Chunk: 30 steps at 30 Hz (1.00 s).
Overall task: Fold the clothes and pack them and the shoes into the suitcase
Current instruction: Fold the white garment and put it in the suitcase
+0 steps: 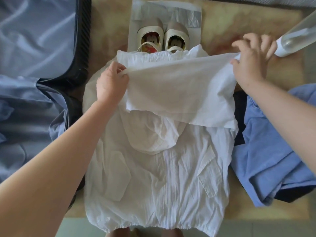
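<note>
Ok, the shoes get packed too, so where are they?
In the head view the shoes sit top centre on a white bag, just beyond the white jacket, right of the open suitcase.

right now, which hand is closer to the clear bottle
Right. The right hand pinches the white jacket just beside the clear bottle, close to its capped end. The left hand grips the same fold far across the jacket, beside the suitcase.

Likely a home, open suitcase (34, 40), clothes (153, 177) and shoes (177, 34) on a floor mat (239, 23)
</note>
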Motion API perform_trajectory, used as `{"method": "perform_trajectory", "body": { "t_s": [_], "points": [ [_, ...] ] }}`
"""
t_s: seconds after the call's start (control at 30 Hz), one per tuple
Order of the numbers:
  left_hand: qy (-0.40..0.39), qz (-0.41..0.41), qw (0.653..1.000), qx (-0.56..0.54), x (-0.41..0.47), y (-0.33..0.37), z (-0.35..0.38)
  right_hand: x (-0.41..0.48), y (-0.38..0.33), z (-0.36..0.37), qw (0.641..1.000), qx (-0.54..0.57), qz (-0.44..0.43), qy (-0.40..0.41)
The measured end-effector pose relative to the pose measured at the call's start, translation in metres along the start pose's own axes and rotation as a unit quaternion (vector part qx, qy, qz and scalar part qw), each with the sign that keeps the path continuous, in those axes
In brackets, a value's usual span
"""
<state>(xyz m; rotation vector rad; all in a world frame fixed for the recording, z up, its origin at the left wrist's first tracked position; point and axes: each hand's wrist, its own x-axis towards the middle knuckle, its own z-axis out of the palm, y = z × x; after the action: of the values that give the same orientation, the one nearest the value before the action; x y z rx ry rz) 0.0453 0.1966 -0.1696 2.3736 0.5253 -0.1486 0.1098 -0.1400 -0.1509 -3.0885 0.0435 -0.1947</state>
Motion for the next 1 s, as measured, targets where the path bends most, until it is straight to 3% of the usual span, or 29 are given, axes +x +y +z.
{"method": "perform_trajectory", "body": {
  "t_s": [0.07,0.13,0.23,0.3,0.5,0.6,0.7,0.9,1.0],
  "points": [
    [-0.01,-0.02,1.0,-0.016,0.002,-0.004,0.003,-0.018,-0.023,-0.001,0.999,0.04,-0.001,0.032],
    [-0.058,-0.032,0.997,-0.028,0.005,-0.008,0.005,-0.046,-0.055,0.005,0.993,0.093,-0.065,0.039],
    [-0.109,-0.004,0.994,0.01,0.007,-0.012,0.004,-0.095,-0.094,0.026,0.963,0.131,-0.221,-0.086],
    [-0.114,0.028,0.992,0.057,0.009,-0.012,-0.001,-0.117,-0.102,0.042,0.944,0.082,-0.261,-0.183],
    [-0.042,0.122,0.976,0.175,0.018,-0.024,-0.018,-0.121,-0.073,0.066,0.948,-0.004,-0.184,-0.26],
    [0.002,0.174,0.965,0.196,0.02,-0.035,-0.017,-0.12,-0.068,0.061,0.939,-0.029,-0.194,-0.283],
    [0.017,0.133,0.978,0.162,0.017,-0.04,-0.016,-0.126,-0.072,0.056,0.936,-0.005,-0.185,-0.298],
    [-0.034,-0.062,0.997,0.035,-0.005,-0.042,-0.026,-0.161,-0.106,0.044,0.952,0.112,-0.14,-0.247],
    [-0.044,-0.073,0.996,-0.008,-0.028,-0.049,-0.032,-0.205,-0.143,0.035,0.951,0.197,-0.115,-0.21]
  ]
}}
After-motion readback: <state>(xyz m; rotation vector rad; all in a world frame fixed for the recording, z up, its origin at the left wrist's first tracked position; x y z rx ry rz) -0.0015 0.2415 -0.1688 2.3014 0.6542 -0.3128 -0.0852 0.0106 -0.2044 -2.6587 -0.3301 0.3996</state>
